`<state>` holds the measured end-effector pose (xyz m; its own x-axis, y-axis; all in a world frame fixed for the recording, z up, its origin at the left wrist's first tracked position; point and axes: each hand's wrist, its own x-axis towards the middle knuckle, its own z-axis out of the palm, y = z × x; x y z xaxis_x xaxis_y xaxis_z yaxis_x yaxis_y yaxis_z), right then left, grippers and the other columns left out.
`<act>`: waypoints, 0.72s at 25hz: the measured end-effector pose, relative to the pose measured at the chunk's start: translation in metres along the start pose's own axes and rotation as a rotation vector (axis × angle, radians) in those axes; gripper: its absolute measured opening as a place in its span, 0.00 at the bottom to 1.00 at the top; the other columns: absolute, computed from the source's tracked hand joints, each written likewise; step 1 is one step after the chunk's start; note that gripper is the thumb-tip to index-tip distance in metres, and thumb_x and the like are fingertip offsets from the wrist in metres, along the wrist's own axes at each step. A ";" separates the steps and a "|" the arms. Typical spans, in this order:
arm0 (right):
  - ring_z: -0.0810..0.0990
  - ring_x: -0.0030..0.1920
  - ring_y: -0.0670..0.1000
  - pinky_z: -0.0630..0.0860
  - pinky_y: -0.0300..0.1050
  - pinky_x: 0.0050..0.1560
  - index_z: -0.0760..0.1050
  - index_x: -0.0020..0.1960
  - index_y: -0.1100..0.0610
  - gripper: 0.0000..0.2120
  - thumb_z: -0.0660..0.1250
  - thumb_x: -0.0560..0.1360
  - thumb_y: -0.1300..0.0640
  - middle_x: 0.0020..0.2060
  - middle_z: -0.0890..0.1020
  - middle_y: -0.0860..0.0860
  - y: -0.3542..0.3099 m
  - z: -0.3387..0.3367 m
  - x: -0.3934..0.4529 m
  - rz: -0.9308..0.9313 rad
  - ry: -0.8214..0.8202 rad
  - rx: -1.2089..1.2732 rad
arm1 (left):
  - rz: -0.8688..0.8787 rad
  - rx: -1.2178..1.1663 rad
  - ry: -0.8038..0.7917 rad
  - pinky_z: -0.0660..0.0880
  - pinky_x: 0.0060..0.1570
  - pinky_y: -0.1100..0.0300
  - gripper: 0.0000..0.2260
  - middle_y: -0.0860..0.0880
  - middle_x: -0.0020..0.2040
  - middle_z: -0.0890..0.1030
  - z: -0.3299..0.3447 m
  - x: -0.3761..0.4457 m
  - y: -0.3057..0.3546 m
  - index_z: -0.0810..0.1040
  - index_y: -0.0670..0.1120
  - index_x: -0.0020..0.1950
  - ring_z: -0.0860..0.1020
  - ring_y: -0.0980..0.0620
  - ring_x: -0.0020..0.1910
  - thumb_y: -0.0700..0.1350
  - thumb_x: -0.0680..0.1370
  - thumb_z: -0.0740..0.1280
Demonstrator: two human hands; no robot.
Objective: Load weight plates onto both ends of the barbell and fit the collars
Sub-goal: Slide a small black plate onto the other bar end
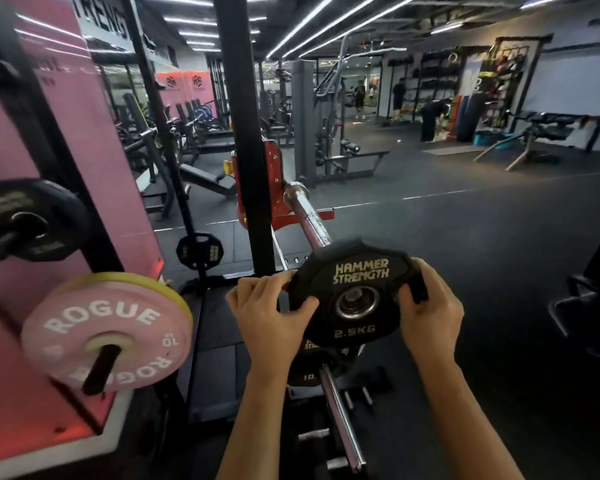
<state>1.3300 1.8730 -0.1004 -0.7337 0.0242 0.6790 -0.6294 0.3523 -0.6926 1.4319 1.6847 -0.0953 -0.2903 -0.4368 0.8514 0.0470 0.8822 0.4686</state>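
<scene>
A black 2.5 kg Hammer Strength plate (355,292) is upright in front of me, facing me. My left hand (267,315) grips its left edge and my right hand (428,308) grips its right handle slot. The plate sits at the near end of the barbell sleeve (309,216), and a metal end shows inside its centre hole. The barbell runs back to a red hook (274,188) on the rack. No collar is in view.
The black rack upright (243,133) stands just left of the barbell. A pink Rogue plate (108,332) and black plates (28,220) hang on storage pegs at left. Below my hands lie another bar (342,414) and a black plate (309,374). Open gym floor stretches right.
</scene>
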 end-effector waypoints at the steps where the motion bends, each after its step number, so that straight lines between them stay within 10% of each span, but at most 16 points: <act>1: 0.80 0.44 0.41 0.78 0.42 0.46 0.75 0.60 0.46 0.17 0.66 0.75 0.62 0.45 0.81 0.41 0.001 0.003 0.003 -0.001 -0.005 0.010 | -0.001 0.017 0.004 0.62 0.50 0.57 0.14 0.56 0.41 0.80 0.000 -0.003 0.001 0.82 0.49 0.48 0.72 0.52 0.45 0.52 0.65 0.72; 9: 0.81 0.44 0.54 0.78 0.49 0.44 0.76 0.63 0.52 0.17 0.65 0.75 0.58 0.47 0.83 0.52 0.001 0.021 0.043 -0.080 -0.165 -0.130 | -0.177 0.203 -0.123 0.62 0.50 0.54 0.15 0.53 0.44 0.83 0.012 0.014 0.004 0.81 0.49 0.52 0.76 0.47 0.48 0.48 0.68 0.77; 18: 0.74 0.59 0.56 0.74 0.58 0.56 0.64 0.72 0.50 0.30 0.65 0.74 0.42 0.60 0.76 0.54 0.017 0.003 0.044 -0.156 -0.325 -0.161 | -0.051 0.357 -0.057 0.69 0.57 0.48 0.30 0.50 0.59 0.78 0.000 0.006 0.016 0.77 0.51 0.66 0.73 0.47 0.59 0.68 0.71 0.65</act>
<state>1.2864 1.8774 -0.0828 -0.6913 -0.3301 0.6428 -0.7107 0.4714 -0.5222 1.4304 1.6958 -0.0826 -0.3370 -0.4799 0.8100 -0.3026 0.8699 0.3894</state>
